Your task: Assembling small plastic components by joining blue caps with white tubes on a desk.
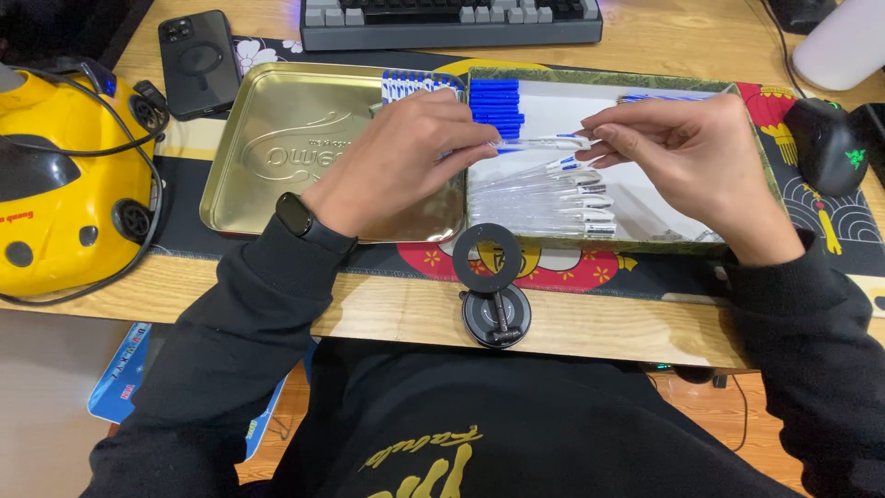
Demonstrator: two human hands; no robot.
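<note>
Both hands hold one clear pen with a white tip (544, 143) level above a green-rimmed box (608, 245). My left hand (406, 157) pinches its left end and my right hand (687, 152) grips its right end. Several clear pen barrels (562, 198) lie in the box's white bottom. A row of blue caps (496, 106) is stacked at the box's back left. More blue-and-white pens (410, 86) lie at the back right corner of a gold metal tin lid (277, 157) to the left.
A round black phone stand (493, 286) sits at the desk's front edge. A yellow device with cables (64, 175) is at the left, a black phone (196, 60) behind it, a keyboard (452, 20) at the back, a black mouse (828, 143) at the right.
</note>
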